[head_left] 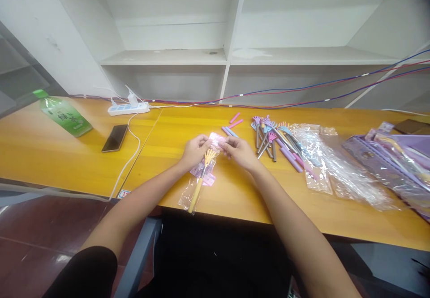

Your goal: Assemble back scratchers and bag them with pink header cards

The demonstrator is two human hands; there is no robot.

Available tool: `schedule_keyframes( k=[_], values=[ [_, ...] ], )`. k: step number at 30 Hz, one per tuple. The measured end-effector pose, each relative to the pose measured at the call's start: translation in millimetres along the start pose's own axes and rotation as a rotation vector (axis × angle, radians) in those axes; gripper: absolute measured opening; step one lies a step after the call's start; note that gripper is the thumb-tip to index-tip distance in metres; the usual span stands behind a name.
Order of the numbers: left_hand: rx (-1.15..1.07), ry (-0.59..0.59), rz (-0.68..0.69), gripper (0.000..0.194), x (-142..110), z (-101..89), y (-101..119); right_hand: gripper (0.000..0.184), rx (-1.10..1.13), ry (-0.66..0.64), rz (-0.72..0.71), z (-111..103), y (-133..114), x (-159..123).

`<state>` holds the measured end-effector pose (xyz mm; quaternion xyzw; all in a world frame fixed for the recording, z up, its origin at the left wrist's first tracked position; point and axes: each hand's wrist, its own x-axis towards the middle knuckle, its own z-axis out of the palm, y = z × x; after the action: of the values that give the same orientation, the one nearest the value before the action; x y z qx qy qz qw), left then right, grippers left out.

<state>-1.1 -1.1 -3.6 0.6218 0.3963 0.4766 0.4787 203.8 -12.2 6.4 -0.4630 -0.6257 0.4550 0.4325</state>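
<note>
A yellow back scratcher [198, 187] with a small hand-shaped head lies inside a clear plastic bag [184, 195], its handle toward the table's front edge. Above its head is a pink card [217, 139]. My left hand [197, 150] is closed at the card's left side, thumb and fingers pinching there. From the other side my right hand [239, 151] is closed on the card's right edge. More pinkish-purple cards [208, 179] lie on the table under the bag. Whether the card is inside or outside the bag's top, I cannot tell.
To the right lie several metal-shafted back scratchers [267, 134], coloured tubes [290, 158] and a heap of clear bags [349, 172]. A purple bag [369, 155] is at far right. Leftward are a phone [115, 138], a power strip [129, 107] and a green bottle [65, 114].
</note>
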Motion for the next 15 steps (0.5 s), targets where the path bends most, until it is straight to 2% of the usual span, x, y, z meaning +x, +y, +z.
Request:
schedule_keyframes(
  k=[3, 8, 11, 15],
  values=[
    [-0.042, 0.091, 0.001, 0.037, 7, -9.4, 2, 0.055, -0.001, 0.049, -0.006, -6, 1, 0],
    [-0.12, 0.314, 0.009, 0.04, 20, -27.0, 4, 0.056, -0.114, 0.105, -0.043, -16, 5, -2],
    [-0.133, 0.375, 0.042, 0.039, 22, -27.9, 2, 0.061, -0.129, -0.012, -0.052, -10, 2, -7],
    [-0.133, 0.39, 0.057, 0.041, 19, -21.8, -3, 0.056, -0.176, -0.281, -0.062, 12, -4, -15]
  ],
)
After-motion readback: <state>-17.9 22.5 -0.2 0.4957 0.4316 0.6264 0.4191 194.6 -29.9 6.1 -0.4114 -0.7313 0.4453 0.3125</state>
